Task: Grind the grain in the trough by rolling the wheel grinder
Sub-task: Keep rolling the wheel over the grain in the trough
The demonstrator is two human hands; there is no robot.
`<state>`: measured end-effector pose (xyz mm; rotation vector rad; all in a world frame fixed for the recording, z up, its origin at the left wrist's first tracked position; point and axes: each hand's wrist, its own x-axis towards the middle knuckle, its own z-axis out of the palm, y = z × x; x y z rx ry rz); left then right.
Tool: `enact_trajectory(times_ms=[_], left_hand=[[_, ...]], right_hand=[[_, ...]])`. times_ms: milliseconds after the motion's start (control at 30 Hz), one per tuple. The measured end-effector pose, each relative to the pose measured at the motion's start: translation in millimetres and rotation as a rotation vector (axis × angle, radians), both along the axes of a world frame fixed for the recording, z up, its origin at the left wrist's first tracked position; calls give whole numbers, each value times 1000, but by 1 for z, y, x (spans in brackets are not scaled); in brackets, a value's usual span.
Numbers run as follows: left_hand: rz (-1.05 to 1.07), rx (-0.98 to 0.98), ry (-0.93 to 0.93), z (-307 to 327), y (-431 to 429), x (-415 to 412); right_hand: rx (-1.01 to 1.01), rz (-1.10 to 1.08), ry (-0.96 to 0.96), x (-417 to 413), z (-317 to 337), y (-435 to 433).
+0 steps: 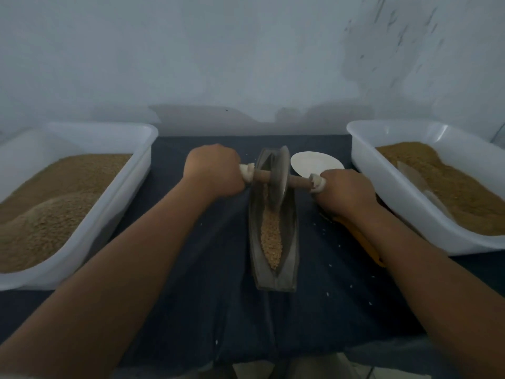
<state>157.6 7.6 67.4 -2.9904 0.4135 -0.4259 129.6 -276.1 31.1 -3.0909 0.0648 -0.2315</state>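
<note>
wheel at the far end of the trough

from the head view, our left hand (214,170) and right hand (345,191) clench the axle ends of the wheel grinder (280,176). between them the trough (291,242) runs lengthwise away from us, grain (271,237) lying nearer us than the wheel.

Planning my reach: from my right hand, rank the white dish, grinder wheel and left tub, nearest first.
1. White dish, just beyond the right hand.
2. Grinder wheel, to its left, in the trough.
3. Left tub, far left.
</note>
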Motion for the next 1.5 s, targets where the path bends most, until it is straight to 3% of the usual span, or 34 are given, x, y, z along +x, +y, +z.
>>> enact_trajectory(times_ms=[100, 267, 567, 767, 933, 1033, 1200, 1267, 1400, 1500], left_hand=[[-25, -4, 36, -14, 18, -34], [-99, -43, 10, -33, 50, -92], [15, -40, -13, -11, 9, 12], [-3, -87, 37, -34, 27, -34], [-165, 16, -183, -40, 50, -93], [-123, 47, -120, -32, 39, -74], [2, -58, -4, -19, 16, 0], [21, -100, 36, -17, 13, 14], [41, -141, 83, -27, 19, -8], [-36, -101, -2, -46, 41, -58]], right_hand=[[3, 62, 104, -27, 9, -3], [19, 293, -103, -89, 7, -11], [-16, -7, -47, 11, 3, 1], [-71, 88, -8, -30, 22, 6], [0, 202, 14, -90, 13, -4], [28, 151, 85, -73, 5, -5], [-48, 38, -153, -10, 3, 3], [-73, 23, -150, 6, 14, 8], [-82, 90, -73, -6, 28, 12], [-104, 156, 11, -52, 25, 7]])
